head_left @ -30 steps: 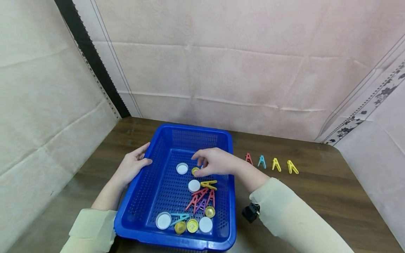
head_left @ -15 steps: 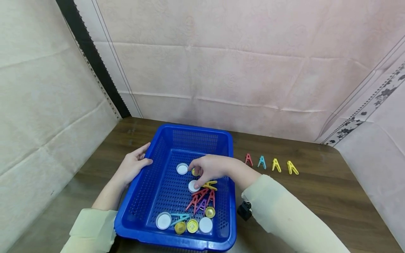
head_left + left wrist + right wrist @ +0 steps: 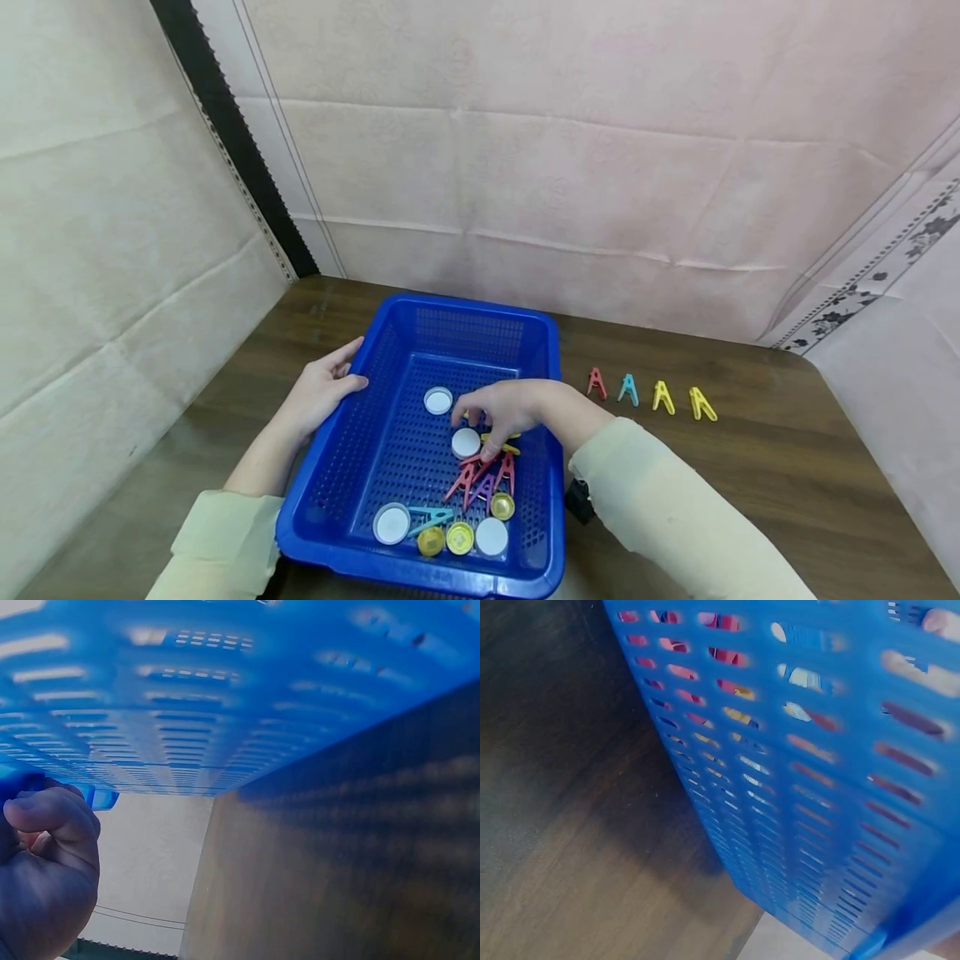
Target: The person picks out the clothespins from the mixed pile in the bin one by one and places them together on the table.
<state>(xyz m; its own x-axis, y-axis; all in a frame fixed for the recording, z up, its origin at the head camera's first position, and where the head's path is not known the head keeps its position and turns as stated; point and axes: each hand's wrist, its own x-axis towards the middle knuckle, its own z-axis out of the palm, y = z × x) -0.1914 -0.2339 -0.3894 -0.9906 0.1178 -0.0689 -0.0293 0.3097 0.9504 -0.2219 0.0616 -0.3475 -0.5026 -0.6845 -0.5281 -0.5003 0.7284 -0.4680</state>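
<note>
Hands first: the left hand [image 3: 321, 393] grips the left rim of the blue basket [image 3: 390, 350], thumb hooked over the edge as the left wrist view also shows, while the right hand [image 3: 510, 411] reaches down inside with its fingers curled toward the pile of pegs [image 3: 483, 477], fingertips at a yellow peg [image 3: 502, 440] just beside a white cap [image 3: 466, 442]; whether it has already pinched anything I cannot tell, since the hand covers its own fingertips. To lift one peg cleanly, it looks best to pinch it by its two legs with thumb and forefinger, lift straight up so the red pegs tangled next to it do not drag along, and keep the left hand steadying the basket. The pegs are small plastic clips, A-shaped, in red, purple, yellow and teal, lying loose on the perforated floor among white and yellow caps [image 3: 458, 537]. On the desk [image 3: 750, 467] to the right of the basket, four pegs [image 3: 651, 395] stand in a row, well apart from the hand
</note>
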